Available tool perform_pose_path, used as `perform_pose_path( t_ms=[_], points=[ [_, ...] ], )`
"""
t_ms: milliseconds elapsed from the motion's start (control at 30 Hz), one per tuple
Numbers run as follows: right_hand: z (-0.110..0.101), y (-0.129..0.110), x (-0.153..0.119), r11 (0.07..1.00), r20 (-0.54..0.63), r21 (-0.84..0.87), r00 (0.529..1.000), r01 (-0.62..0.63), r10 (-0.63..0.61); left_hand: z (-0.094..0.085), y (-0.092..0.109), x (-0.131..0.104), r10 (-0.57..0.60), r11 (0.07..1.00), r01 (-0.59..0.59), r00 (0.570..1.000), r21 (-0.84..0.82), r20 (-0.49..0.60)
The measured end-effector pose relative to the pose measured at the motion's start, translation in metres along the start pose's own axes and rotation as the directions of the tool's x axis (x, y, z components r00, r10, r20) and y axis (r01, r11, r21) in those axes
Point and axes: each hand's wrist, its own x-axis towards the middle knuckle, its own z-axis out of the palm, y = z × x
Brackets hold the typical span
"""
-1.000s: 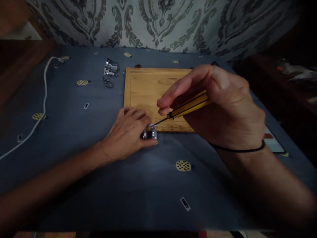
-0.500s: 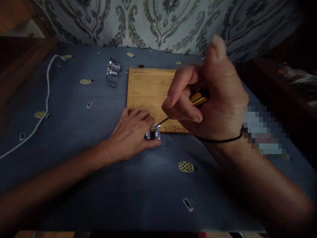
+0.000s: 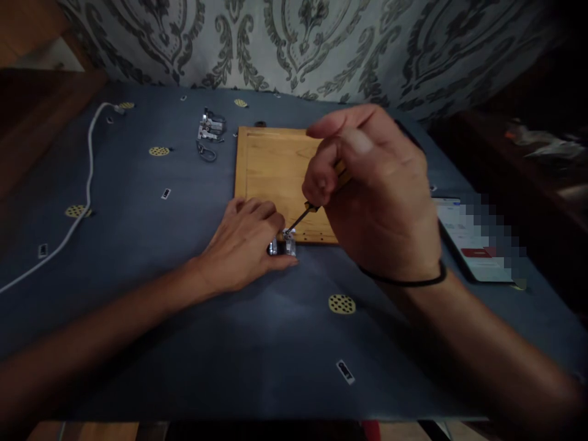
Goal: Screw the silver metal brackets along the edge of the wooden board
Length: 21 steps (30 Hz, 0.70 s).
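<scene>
A shiny metal hinge (image 3: 290, 246) sits at the near left edge of a wooden panel (image 3: 271, 165) that lies flat. My left hand (image 3: 248, 245) is closed around the hinge, its thumb along the near side and its fingers on the panel's edge. My right hand (image 3: 376, 184) grips a screwdriver (image 3: 298, 222) with a yellow and black handle, mostly hidden in the palm. The screwdriver's shaft slants down to the left, its tip at the hinge. Part of the panel is hidden behind my right hand.
Further metal hinges (image 3: 211, 127) and a dark loop-shaped piece (image 3: 206, 152) lie beyond my left hand. A white cable (image 3: 89, 171) runs along the left side. To the right is a phone or tablet (image 3: 478, 251), partly blurred out. A patterned curtain (image 3: 303, 43) hangs behind the blue cloth (image 3: 184, 355).
My right hand has turned on the screwdriver, its thumb coming down from upright to lie over the handle. The screwdriver's tip stays at the hinge. My left hand has hardly moved.
</scene>
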Motion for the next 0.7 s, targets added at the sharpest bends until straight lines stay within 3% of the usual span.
perform_pose_path(
  t_ms=[133,233,367,533,700],
  points=[
    [-0.027,-0.003,-0.002,0.991,0.245,-0.125,0.97,0.038,-0.006,0.0,0.0,0.0,0.007,1.0,-0.007,1.0,-0.012,-0.009],
    [-0.043,-0.01,0.001,0.889,0.327,-0.437,0.945,0.133,0.02,0.0,0.0,0.0,0.008,1.0,-0.009,1.0,-0.021,-0.017],
    [-0.054,-0.024,0.005,0.777,0.408,-0.573,0.913,0.26,-0.005,0.001,-0.001,0.0,0.012,0.999,-0.013,1.0,-0.04,-0.025],
    [-0.051,-0.028,0.002,0.598,0.415,-0.726,0.91,0.339,-0.01,0.003,-0.001,0.0,0.009,1.0,-0.01,1.0,-0.026,-0.028],
    [-0.036,-0.015,-0.001,0.387,0.317,-0.846,0.93,0.366,-0.185,0.001,0.0,0.0,-0.006,1.0,0.006,1.0,-0.023,-0.008]
  ],
)
